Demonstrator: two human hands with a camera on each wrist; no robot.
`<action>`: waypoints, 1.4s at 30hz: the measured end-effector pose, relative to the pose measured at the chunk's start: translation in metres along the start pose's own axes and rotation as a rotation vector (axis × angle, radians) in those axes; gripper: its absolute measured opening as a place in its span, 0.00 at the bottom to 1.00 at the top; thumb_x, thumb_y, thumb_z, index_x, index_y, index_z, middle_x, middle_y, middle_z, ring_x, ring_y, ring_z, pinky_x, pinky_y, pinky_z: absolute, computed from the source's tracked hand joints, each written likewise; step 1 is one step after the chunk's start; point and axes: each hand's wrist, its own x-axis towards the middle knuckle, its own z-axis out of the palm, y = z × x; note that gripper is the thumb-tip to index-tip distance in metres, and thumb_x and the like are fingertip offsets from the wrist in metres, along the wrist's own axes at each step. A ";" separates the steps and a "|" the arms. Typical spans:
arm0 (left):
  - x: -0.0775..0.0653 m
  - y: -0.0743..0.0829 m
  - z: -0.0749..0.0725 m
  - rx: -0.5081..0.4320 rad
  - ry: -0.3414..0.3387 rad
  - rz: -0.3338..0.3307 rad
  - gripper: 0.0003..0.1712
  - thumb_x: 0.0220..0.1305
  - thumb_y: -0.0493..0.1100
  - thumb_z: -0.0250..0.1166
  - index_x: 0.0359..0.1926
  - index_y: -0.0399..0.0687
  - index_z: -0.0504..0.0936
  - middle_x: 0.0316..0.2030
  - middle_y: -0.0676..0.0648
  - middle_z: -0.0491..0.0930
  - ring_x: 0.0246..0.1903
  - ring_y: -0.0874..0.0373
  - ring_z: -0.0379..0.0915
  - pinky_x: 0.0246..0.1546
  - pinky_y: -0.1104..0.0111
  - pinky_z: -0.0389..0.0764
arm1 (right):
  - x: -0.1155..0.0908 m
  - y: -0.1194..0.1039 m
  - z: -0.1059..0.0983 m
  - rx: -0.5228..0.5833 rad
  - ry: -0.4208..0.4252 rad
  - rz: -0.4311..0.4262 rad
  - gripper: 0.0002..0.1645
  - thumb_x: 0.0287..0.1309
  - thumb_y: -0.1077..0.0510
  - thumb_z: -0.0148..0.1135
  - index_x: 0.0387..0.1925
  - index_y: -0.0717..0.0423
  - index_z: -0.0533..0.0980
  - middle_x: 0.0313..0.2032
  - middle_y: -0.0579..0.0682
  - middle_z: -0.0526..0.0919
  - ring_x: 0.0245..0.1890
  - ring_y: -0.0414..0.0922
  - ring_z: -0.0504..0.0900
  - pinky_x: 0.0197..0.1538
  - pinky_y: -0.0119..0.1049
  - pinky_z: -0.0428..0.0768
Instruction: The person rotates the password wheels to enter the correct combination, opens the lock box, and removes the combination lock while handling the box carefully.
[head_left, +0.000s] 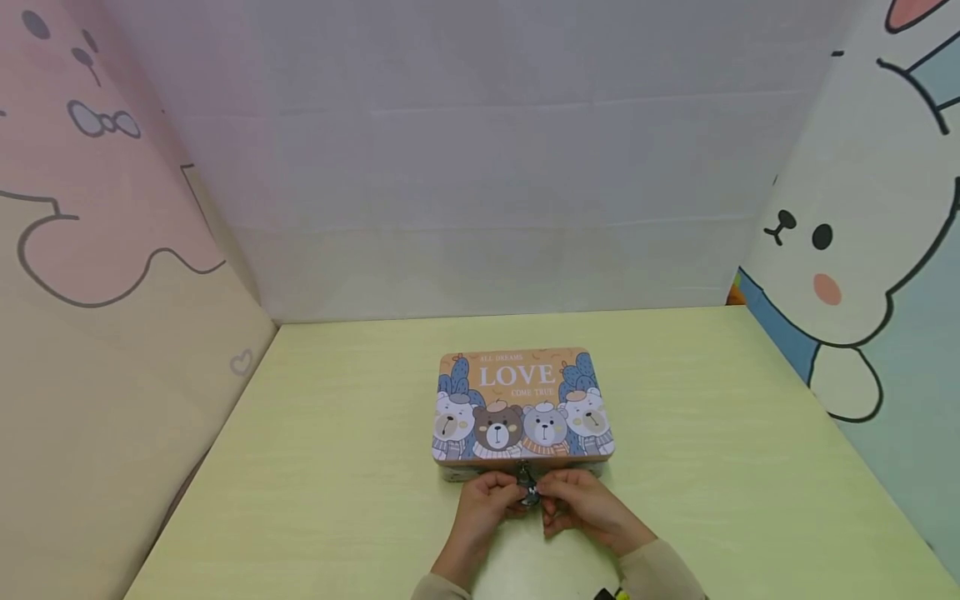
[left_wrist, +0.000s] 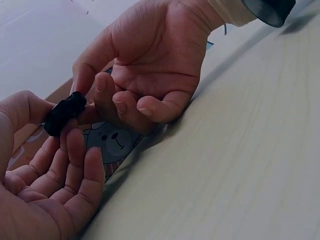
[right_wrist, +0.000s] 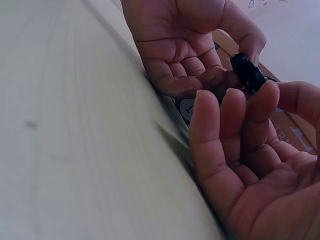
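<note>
A tin box (head_left: 522, 408) with bears and the word LOVE on its lid lies closed on the table, its front towards me. At the middle of its front edge hangs a small black padlock (head_left: 528, 487). My left hand (head_left: 483, 510) pinches the padlock from the left between thumb and fingers. From the other side my right hand (head_left: 588, 507) pinches it too, thumb and forefinger on its body. Both wrist views show the dark padlock (left_wrist: 65, 114) (right_wrist: 248, 72) between the two hands' fingertips, its face partly covered. The other fingers of both hands are loosely curled.
The pale yellow table (head_left: 322, 442) stretches around the box on all sides. A white cloth wall (head_left: 487, 192) stands behind it, with cartoon-printed panels at left and right. A small black and yellow item (head_left: 613, 594) shows at the bottom edge beside the right sleeve.
</note>
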 end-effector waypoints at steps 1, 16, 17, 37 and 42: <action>0.000 0.000 0.000 0.005 0.002 0.004 0.04 0.52 0.27 0.60 0.28 0.36 0.79 0.21 0.53 0.79 0.20 0.63 0.77 0.27 0.72 0.82 | 0.000 0.000 0.000 0.000 0.000 0.000 0.11 0.67 0.63 0.52 0.29 0.54 0.77 0.23 0.45 0.75 0.23 0.39 0.81 0.31 0.34 0.85; 0.001 -0.002 0.000 0.037 0.026 0.014 0.03 0.53 0.26 0.60 0.31 0.26 0.78 0.20 0.52 0.79 0.20 0.63 0.76 0.26 0.73 0.82 | 0.001 0.004 -0.002 -0.005 0.001 -0.016 0.08 0.66 0.65 0.52 0.32 0.56 0.77 0.23 0.45 0.76 0.23 0.38 0.81 0.30 0.33 0.84; 0.001 -0.002 0.000 0.035 0.022 0.010 0.03 0.54 0.26 0.60 0.31 0.27 0.78 0.20 0.52 0.79 0.20 0.63 0.76 0.26 0.72 0.82 | 0.001 0.004 -0.002 -0.006 0.001 -0.017 0.08 0.65 0.65 0.53 0.32 0.57 0.77 0.23 0.45 0.76 0.23 0.38 0.81 0.30 0.33 0.84; 0.000 -0.002 -0.006 -0.012 -0.032 0.006 0.09 0.53 0.27 0.56 0.34 0.23 0.77 0.24 0.51 0.78 0.22 0.61 0.77 0.28 0.71 0.82 | 0.001 0.005 -0.001 -0.013 0.021 -0.013 0.09 0.65 0.65 0.53 0.31 0.55 0.78 0.22 0.44 0.76 0.22 0.38 0.81 0.29 0.33 0.84; 0.000 -0.002 -0.006 -0.007 -0.028 0.004 0.09 0.49 0.27 0.58 0.35 0.27 0.78 0.24 0.50 0.80 0.22 0.61 0.77 0.29 0.72 0.82 | 0.001 0.004 -0.001 -0.009 0.021 -0.015 0.09 0.65 0.65 0.53 0.31 0.54 0.78 0.22 0.44 0.76 0.22 0.38 0.81 0.29 0.33 0.84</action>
